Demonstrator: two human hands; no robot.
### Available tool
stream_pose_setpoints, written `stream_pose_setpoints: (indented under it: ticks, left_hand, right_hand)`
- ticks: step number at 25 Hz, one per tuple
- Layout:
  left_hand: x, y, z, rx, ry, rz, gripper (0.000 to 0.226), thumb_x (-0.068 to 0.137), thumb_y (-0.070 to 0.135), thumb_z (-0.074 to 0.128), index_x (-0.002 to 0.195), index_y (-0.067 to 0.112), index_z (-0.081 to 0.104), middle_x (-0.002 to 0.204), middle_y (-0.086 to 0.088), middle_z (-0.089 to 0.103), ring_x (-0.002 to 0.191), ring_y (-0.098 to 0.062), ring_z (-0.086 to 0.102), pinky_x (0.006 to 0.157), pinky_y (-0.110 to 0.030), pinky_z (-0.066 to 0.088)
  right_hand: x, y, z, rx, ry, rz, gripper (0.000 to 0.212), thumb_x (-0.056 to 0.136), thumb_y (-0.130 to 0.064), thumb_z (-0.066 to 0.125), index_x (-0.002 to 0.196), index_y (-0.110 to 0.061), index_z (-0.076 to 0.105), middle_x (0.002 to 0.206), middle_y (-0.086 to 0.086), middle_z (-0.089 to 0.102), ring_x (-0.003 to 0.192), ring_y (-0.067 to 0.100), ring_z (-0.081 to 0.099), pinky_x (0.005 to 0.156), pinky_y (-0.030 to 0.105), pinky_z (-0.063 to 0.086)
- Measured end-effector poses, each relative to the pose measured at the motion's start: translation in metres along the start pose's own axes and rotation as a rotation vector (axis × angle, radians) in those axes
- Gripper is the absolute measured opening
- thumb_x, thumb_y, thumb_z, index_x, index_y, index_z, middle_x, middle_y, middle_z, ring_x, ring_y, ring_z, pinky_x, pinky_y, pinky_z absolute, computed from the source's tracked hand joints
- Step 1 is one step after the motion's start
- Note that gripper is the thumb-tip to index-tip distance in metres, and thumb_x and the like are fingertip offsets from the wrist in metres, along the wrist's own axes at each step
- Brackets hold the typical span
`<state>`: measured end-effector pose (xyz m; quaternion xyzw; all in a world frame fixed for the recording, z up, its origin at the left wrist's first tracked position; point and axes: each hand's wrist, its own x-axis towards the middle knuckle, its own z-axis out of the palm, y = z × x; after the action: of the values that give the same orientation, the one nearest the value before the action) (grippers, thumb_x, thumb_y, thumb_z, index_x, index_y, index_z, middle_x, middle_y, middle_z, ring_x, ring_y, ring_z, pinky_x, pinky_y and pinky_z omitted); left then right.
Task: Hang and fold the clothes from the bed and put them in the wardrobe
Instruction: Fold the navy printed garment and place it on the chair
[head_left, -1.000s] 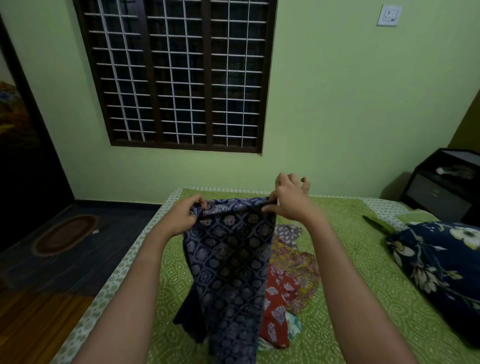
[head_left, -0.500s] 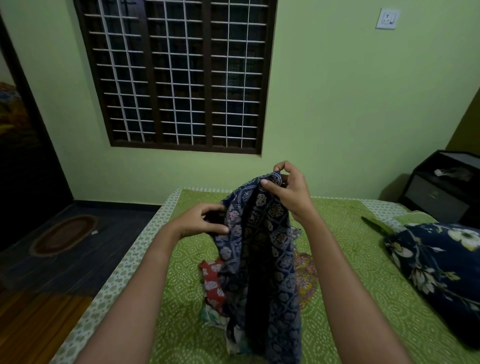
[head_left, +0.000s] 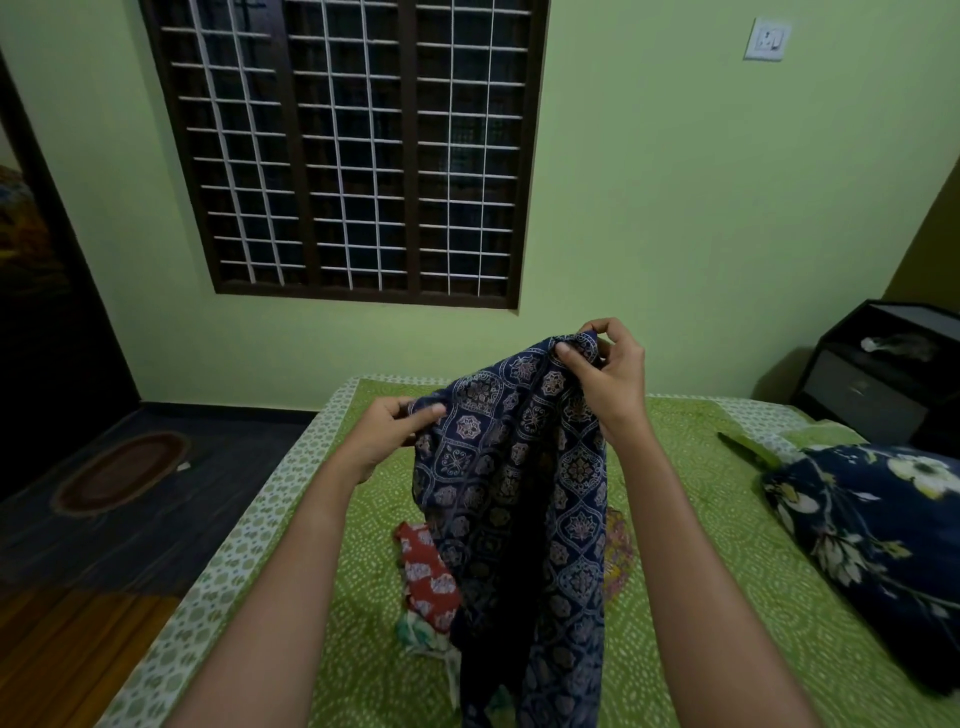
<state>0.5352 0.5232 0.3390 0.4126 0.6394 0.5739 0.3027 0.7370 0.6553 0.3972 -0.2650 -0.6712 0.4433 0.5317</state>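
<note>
A dark blue printed garment (head_left: 519, 478) hangs in the air over the bed (head_left: 701, 545). My right hand (head_left: 608, 374) pinches its top edge, held higher than the other hand. My left hand (head_left: 387, 434) grips the cloth's left edge lower down. Under the hanging garment lie more clothes on the green bedspread: a red printed piece (head_left: 426, 571), a pale green and white piece (head_left: 423, 631) and a yellow-pink printed one (head_left: 618, 551), all partly hidden by the blue cloth.
A dark blue floral pillow (head_left: 872, 535) lies at the bed's right side. A black bedside cabinet (head_left: 878, 374) stands in the right corner. A barred window (head_left: 353, 150) fills the wall ahead. An oval mat (head_left: 122, 470) lies on the dark floor at left.
The garment was stretched flat between both hands at equal height. My right hand has risen and my left hand has dropped and shifted its grip along the edge, so the cloth now hangs bunched.
</note>
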Motion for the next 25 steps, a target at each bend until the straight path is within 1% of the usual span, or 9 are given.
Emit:
stream_pose_setpoints:
  ticks: [4,7,9,15,17,20,22,24,25]
  left_hand:
    - [0.002,-0.010,0.005,-0.318,0.083,-0.058,0.005,0.087,0.006,0.058,0.092,0.007,0.060,0.081,-0.003,0.057,0.068,-0.010,0.050,0.062,-0.017,0.047]
    - [0.006,-0.015,0.004,-0.436,0.178,-0.024,0.031,0.080,-0.008,0.061,0.107,0.005,0.055,0.095,-0.008,0.062,0.083,-0.014,0.059,0.071,-0.019,0.051]
    - [0.008,-0.016,0.004,-0.505,0.275,-0.010,0.027,0.078,-0.008,0.063,0.098,0.009,0.058,0.094,-0.007,0.063,0.088,-0.017,0.060,0.073,-0.019,0.051]
    - [0.009,-0.018,0.007,-0.146,0.353,-0.043,0.016,0.081,0.009,0.069,0.075,0.013,0.054,0.082,-0.004,0.059,0.085,-0.020,0.056,0.071,-0.024,0.046]
    - [0.010,-0.014,0.006,-0.109,0.349,-0.101,0.019,0.088,0.015,0.062,0.074,0.014,0.050,0.088,-0.004,0.058,0.097,-0.024,0.056,0.083,-0.035,0.046]
    - [0.011,-0.012,0.001,-0.476,0.188,-0.184,0.008,0.091,0.017,0.056,0.088,0.011,0.051,0.106,-0.008,0.059,0.121,-0.032,0.049,0.105,-0.050,0.037]
    - [0.011,-0.017,-0.006,-0.604,0.147,-0.207,0.027,0.080,0.027,0.068,0.101,0.013,0.060,0.121,-0.011,0.057,0.126,-0.032,0.045,0.109,-0.053,0.030]
    - [0.010,-0.024,-0.012,-0.550,0.182,-0.238,0.027,0.071,0.026,0.076,0.096,0.020,0.068,0.127,-0.010,0.054,0.111,-0.023,0.055,0.102,-0.047,0.040]
    - [0.009,-0.027,-0.012,-0.558,0.194,-0.253,0.017,0.076,0.017,0.072,0.092,0.018,0.068,0.119,-0.010,0.058,0.086,-0.013,0.061,0.083,-0.034,0.052]
  right_hand:
    - [-0.001,-0.003,0.000,0.069,0.008,-0.005,0.025,0.084,-0.005,0.066,0.084,-0.024,0.049,0.084,0.005,0.058,0.080,0.020,0.060,0.069,0.030,0.052]
    - [-0.001,-0.006,0.003,0.072,-0.029,-0.025,0.024,0.084,-0.005,0.066,0.084,-0.023,0.049,0.084,0.004,0.058,0.080,0.021,0.060,0.072,0.035,0.053]
    - [0.000,-0.006,0.004,0.088,-0.026,-0.027,0.024,0.084,-0.005,0.066,0.084,-0.022,0.049,0.083,0.004,0.058,0.079,0.021,0.060,0.071,0.033,0.053]
    - [0.000,0.002,0.014,0.061,-0.053,-0.007,0.024,0.083,-0.006,0.067,0.083,-0.024,0.051,0.084,0.006,0.059,0.084,0.029,0.061,0.077,0.048,0.054]
    - [-0.001,0.003,0.015,0.041,-0.069,-0.010,0.025,0.083,-0.005,0.067,0.083,-0.023,0.050,0.081,0.002,0.058,0.082,0.024,0.060,0.078,0.048,0.053]
    - [-0.001,0.005,0.014,0.015,-0.056,-0.034,0.026,0.082,-0.006,0.068,0.082,-0.024,0.050,0.080,-0.002,0.055,0.081,0.020,0.056,0.077,0.045,0.052]
    - [-0.001,0.005,0.013,0.032,-0.060,-0.022,0.025,0.082,-0.006,0.068,0.083,-0.023,0.051,0.081,-0.001,0.055,0.081,0.019,0.056,0.074,0.043,0.052]
    - [0.000,0.006,0.010,0.038,-0.058,-0.010,0.024,0.082,-0.006,0.068,0.083,-0.022,0.051,0.082,0.001,0.057,0.081,0.020,0.058,0.073,0.040,0.053]
    - [0.000,0.007,0.007,0.042,-0.059,-0.008,0.023,0.082,-0.006,0.068,0.084,-0.021,0.052,0.083,0.002,0.058,0.082,0.021,0.059,0.073,0.039,0.054]
